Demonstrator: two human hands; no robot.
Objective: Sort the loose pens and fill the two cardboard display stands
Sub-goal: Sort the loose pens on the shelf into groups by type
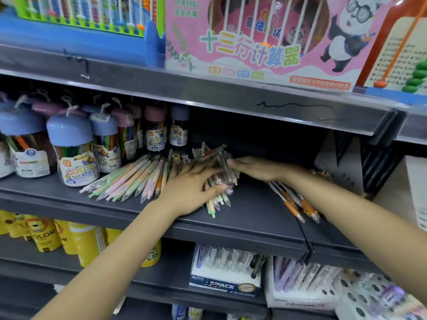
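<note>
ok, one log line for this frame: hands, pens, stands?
left hand: flat on pastel pens | right hand: touching clear pen, grip unclear | orange pens: under right forearm | display stands: lower shelf, holes empty

A: Shelf (pixel 254 204) — dark, matt, looks like painted metal. Pens (pixel 129 179)?
B: Smooth plastic, pastel barrels, clear glossy tips. Jars (pixel 74 155) clear glossy plastic, matt lids, paper labels. Pink box (pixel 254 42) printed cardboard.

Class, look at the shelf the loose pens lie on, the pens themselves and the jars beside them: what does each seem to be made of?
Shelf: likely painted metal, matte dark grey with thin folded edges. Loose pens: plastic, pastel barrels with see-through tips. Jars: clear plastic, probably, with glossy blue or pink domed lids.
</note>
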